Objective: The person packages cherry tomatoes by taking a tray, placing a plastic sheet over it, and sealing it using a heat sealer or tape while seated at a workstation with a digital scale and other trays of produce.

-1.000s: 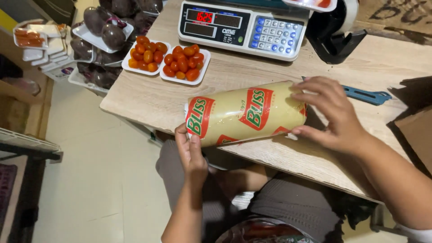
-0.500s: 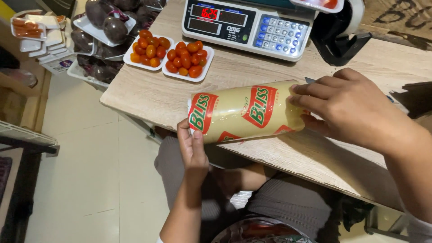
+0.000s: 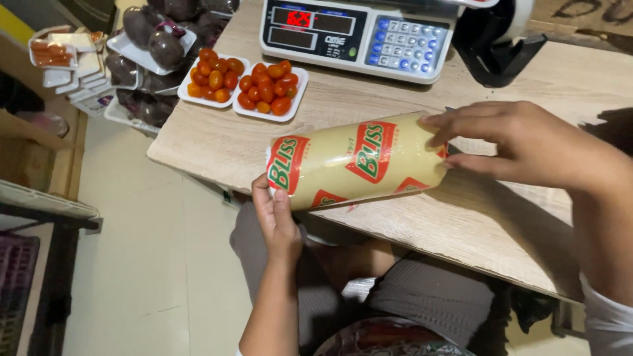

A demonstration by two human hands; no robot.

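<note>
Both my hands on the wrap roll at the table's near edge

My left hand (image 3: 277, 221) grips the roll (image 3: 356, 161) at its overhanging end, my right hand (image 3: 521, 142) lies with fingers spread on the other end; the roll lies on its side on the table (image 3: 217, 142), with two tomato trays (image 3: 241, 82) and a scale (image 3: 359, 33) behind it

We are looking at a glossy, smooth plastic-wrapped roll (image 3: 359, 161) lying on a matt, pale wood-grain table (image 3: 508, 217); shiny tomatoes (image 3: 267, 89) are sitting in white foam trays (image 3: 298, 95).
</note>
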